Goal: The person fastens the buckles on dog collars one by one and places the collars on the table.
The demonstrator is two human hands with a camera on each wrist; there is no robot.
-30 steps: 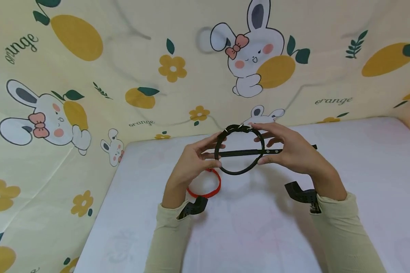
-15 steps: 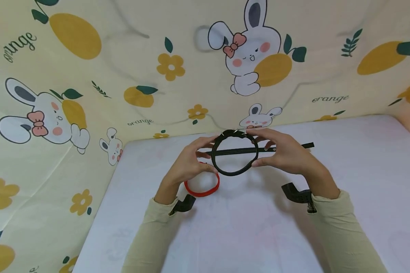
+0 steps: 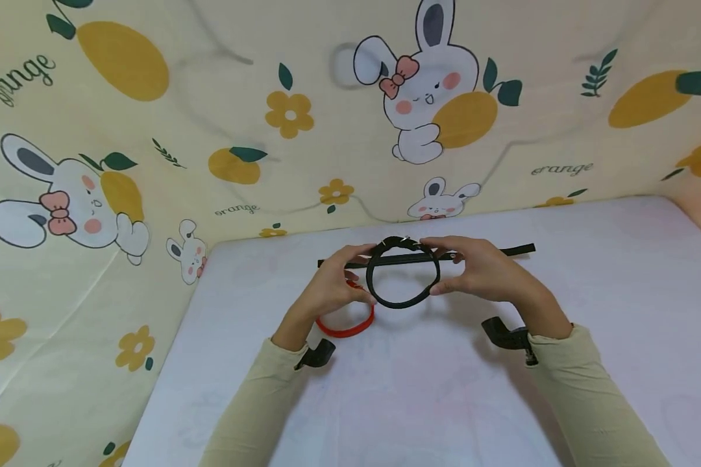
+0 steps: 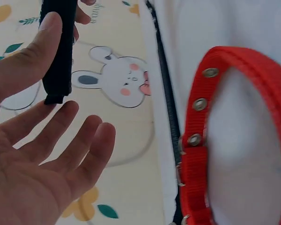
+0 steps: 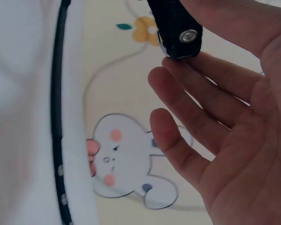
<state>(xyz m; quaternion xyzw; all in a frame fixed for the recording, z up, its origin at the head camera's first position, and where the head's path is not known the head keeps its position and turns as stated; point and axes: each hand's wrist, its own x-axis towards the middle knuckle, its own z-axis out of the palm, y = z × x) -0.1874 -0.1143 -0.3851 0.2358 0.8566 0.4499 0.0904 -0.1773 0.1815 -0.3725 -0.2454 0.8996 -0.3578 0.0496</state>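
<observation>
Both hands hold a black buckled collar (image 3: 398, 305) as an upright ring above the table. My left hand (image 3: 333, 282) pinches its left side between thumb and fingertips; the left wrist view shows the thumb on the collar's band (image 4: 60, 56). On the other side my right hand (image 3: 485, 269) pinches the ring, its buckle and a metal eyelet (image 5: 188, 35) showing near the fingertips in the right wrist view. Beneath my left hand lies a red collar (image 3: 347, 333), fastened into a loop with metal eyelets. A straight black strap (image 3: 520, 249) with eyelets lies behind the ring.
The white-covered table (image 3: 397, 402) meets a cream backdrop (image 3: 304, 39) printed with rabbits and oranges at its back and left edges. Black camera mounts (image 3: 505, 334) stick out at both wrists.
Both hands have lowered the black collar a little toward the person. The left end of the straight strap now shows beyond my left hand. The red collar stays on the table.
</observation>
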